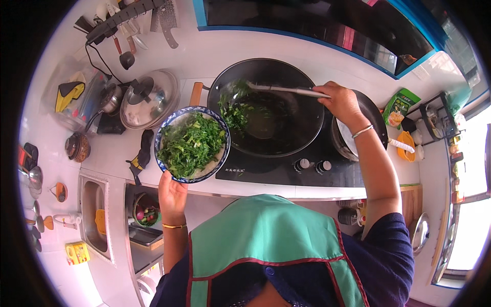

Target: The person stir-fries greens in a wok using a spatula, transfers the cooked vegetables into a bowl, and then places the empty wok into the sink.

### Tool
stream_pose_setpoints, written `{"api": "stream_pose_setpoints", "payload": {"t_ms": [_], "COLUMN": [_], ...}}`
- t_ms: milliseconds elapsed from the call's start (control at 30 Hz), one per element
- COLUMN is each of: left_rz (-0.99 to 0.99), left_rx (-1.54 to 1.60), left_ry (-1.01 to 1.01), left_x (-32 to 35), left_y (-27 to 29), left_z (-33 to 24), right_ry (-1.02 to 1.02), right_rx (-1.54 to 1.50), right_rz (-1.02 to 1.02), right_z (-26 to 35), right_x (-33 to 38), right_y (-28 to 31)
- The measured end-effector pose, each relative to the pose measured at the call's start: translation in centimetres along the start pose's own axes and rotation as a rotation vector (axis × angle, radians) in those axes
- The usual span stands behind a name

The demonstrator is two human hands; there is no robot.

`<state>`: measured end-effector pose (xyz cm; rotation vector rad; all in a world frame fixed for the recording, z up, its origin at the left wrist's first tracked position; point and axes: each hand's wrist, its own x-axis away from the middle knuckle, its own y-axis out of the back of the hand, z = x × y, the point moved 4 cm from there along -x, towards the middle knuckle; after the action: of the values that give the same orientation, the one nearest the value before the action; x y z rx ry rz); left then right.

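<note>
My left hand (173, 193) is closed on the near rim of a blue-and-white patterned plate (158, 153), heaped with chopped leafy greens (192, 145). The plate is beside the left edge of a large black wok (294, 128) on the stove. Some greens (235, 113) lie in the wok's left part, with a dark, shiny surface around them. My right hand (340, 104) grips the handle of a metal spatula (291, 90) reaching in over the wok from the right. Its head is among the greens at the wok's upper left, partly blurred.
A glass-lidded pot (149, 100) stands left of the wok. Right of it, behind my forearm, is a second pan (371, 115). Stove knobs (302, 164) are at the front. A green package (400, 108) and yellow basket (406, 145) sit at the right; a sink (95, 215) is lower left.
</note>
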<state>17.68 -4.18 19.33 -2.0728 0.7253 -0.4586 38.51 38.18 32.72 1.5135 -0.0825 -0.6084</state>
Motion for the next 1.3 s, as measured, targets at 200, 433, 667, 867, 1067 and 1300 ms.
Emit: {"api": "stream_pose_setpoints", "payload": {"t_ms": [200, 433, 667, 867, 1067, 1300], "left_rz": [-0.004, 0.024, -0.058, -0.08, -0.091, -0.052], "left_rx": [0.015, 0.014, -0.012, -0.027, -0.146, -0.099], "left_ry": [0.023, 0.07, 0.036, 0.003, 0.002, 0.012], "left_x": [0.6, 0.1, 0.3, 1.1, 1.6, 1.2], "left_y": [0.6, 1.2, 1.7, 1.2, 0.8, -0.3], "left_z": [0.2, 0.2, 0.0, 0.1, 0.0, -0.6], "right_ry": [-0.014, 0.165, 0.098, -0.186, -0.133, -0.211], "right_rx": [0.039, 0.124, 0.345, 0.016, -0.167, -0.458], "right_rz": [0.081, 0.2, 0.476, 0.737, 0.785, 0.671], "right_z": [-1.4, 2.9, -3.6, -6.2, -4.5, -5.1], "right_x": [0.0, -3.2, -7.4, -8.9, -6.6, -3.2], "right_y": [3.0, 3.3, 8.3, 1.7, -5.0, -5.1]}}
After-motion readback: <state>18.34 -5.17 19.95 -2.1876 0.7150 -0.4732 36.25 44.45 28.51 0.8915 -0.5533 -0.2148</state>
